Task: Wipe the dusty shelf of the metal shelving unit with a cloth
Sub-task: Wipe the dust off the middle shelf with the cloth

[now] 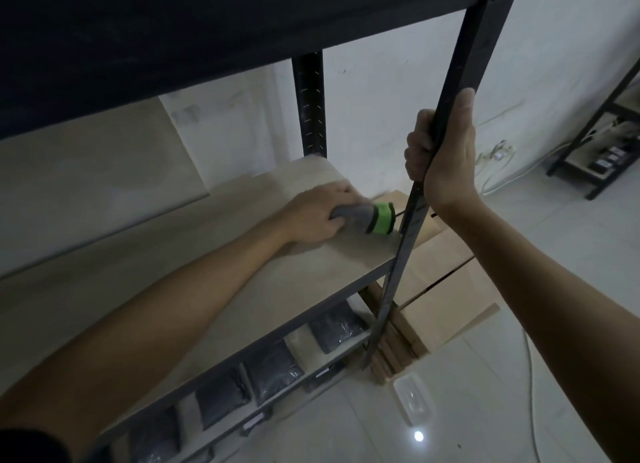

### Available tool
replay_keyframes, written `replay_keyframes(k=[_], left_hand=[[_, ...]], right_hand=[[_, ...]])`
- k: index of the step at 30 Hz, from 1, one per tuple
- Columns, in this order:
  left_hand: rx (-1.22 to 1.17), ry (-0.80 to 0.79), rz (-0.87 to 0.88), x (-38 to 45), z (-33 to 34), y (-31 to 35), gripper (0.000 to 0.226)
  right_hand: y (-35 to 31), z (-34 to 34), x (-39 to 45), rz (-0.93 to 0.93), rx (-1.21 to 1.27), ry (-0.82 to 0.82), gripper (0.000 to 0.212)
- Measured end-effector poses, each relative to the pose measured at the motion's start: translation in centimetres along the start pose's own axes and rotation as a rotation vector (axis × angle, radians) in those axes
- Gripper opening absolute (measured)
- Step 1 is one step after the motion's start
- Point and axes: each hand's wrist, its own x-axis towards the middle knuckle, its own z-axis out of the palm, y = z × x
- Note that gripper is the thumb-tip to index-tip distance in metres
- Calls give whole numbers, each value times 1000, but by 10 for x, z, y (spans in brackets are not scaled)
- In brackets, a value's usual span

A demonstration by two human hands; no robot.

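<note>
Here, cloth (367, 218) under left hand (320, 214) on shelf (207, 254).

Matt pale wooden shelf (242, 272), dark metal upright (450, 116), soft grey-green cloth (367, 218), glossy floor tiles (485, 410)

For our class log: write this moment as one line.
left hand: holds cloth on shelf | right hand: grips upright
</note>
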Motion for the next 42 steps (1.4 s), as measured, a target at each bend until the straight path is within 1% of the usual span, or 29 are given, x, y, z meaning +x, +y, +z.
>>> replay_keyframes(k=[2, 3, 5, 8, 10, 11, 12, 13, 15, 17, 19, 21, 23, 24, 26, 28, 29, 31, 33, 36, 39, 40, 42], left_hand=[[92, 84, -106, 9, 5, 7, 47], [112, 84, -106, 9, 10, 12, 45], [97, 50, -39, -1, 18, 20, 47], [29, -41, 6, -29, 21, 27, 50], [-10, -121, 52, -42, 19, 32, 48], [-21, -130, 59, -43, 16, 32, 44], [-24, -95, 28, -40, 13, 32, 41], [-17, -30, -45, -35, 11, 31, 41], [40, 100, -200, -28, 12, 34, 47], [103, 158, -210, -36, 24, 45, 50], [105, 148, -153, -53, 37, 59, 48], [92, 74, -131, -73, 46, 74, 52], [43, 8, -83, -88, 51, 83, 56], [-1, 14, -80, -89, 47, 85, 56], [-49, 113, -177, -78, 31, 74, 49], [7, 263, -288, -56, 13, 49, 42], [58, 297, -335, -46, 7, 38, 44], [154, 266, -384, -37, 10, 25, 48], [194, 230, -357, -41, 19, 31, 49], [147, 187, -240, -67, 36, 58, 47], [82, 56, -140, -93, 47, 80, 54], [61, 41, -129, -95, 44, 81, 55], [26, 125, -191, -86, 26, 70, 52]], right_hand=[[-1, 1, -1, 7, 3, 5, 73], [-1, 1, -1, 6, -4, 4, 72], [-2, 1, -3, 6, -13, 0, 71], [-3, 2, -4, 8, 7, -3, 75], [-3, 2, -3, 6, 10, -4, 76], [-4, 2, -3, 3, 8, -3, 76], [-4, 2, -4, 1, 7, -3, 76], [-4, 2, -5, -1, 8, -3, 78], [-5, 2, -5, 0, 10, -1, 82], [-7, 3, -7, 2, 9, -5, 83], [-8, 2, -8, -6, 5, 2, 83], [-8, 2, -8, -15, -2, 14, 78], [-8, 2, -7, -29, -22, 22, 73], [-8, 2, -7, -33, -32, 27, 71], [-8, 3, -7, -38, -39, 32, 70], [-10, 4, -8, -34, -43, 38, 70], [-11, 4, -9, -31, -49, 39, 70], [-12, 5, -10, -33, -57, 37, 71], [-11, 4, -11, -38, -56, 39, 71], [-10, 3, -10, -33, -45, 42, 71], [-8, 2, -8, -41, -44, 36, 72], [-7, 1, -7, -46, -49, 36, 72], [-5, 0, -5, -45, -54, 38, 74]])
